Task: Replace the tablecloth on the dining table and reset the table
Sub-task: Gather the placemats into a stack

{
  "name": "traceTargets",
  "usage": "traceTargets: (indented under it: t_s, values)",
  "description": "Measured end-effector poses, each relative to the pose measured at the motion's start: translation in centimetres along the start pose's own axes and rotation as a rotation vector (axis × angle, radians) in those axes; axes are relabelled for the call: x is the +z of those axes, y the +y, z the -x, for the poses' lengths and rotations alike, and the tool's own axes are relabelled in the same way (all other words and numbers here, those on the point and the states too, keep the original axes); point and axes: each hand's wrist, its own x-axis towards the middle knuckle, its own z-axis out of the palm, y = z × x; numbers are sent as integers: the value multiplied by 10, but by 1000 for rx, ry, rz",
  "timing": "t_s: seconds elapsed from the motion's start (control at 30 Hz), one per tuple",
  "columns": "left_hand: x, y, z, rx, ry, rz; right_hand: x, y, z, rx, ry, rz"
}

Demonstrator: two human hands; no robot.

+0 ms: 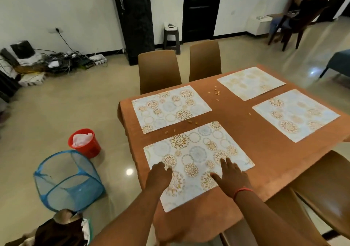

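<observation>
Dining table draped in a plain orange-brown fabric tablecloth [233,132] carrying four rectangular pale placemats printed with gold and blue floral circles. Both hands lie on the nearest placemat [197,160], at the table edge closest to the viewer. The left hand [160,175] rests on the mat's left part with its fingers bent at the tips, pressing down and grasping nothing. The right hand [230,177], a red thread bracelet [242,190] at its wrist, lies flat with fingers extended on the mat's right part. The mat sits wholly beneath the palms, not pinched. Small tan crumbs [216,92] are scattered between the mats. On the floor to the left stand a red plastic bucket [86,145] and a blue mesh hamper [68,181].
</observation>
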Motion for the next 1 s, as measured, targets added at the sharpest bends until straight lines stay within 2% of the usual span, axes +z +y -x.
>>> traceTargets:
  t_s: [0.23,0.37,0.63,0.8,1.0]
  values:
    - [-15,-15,-64,-304,-32,179,0,-7,-64,111,-100,-56]
    - [-15,-10,-80,-378,34,229,-5,10,-110,159,-147,-61]
    - [-11,-28,-110,-547,130,537,-21,51,-201,192,-139,-148]
    - [-11,-20,-114,-594,108,632,-30,66,-237,255,-103,-169]
    - [12,-43,-132,-626,113,676,-32,74,-262,299,-58,-193]
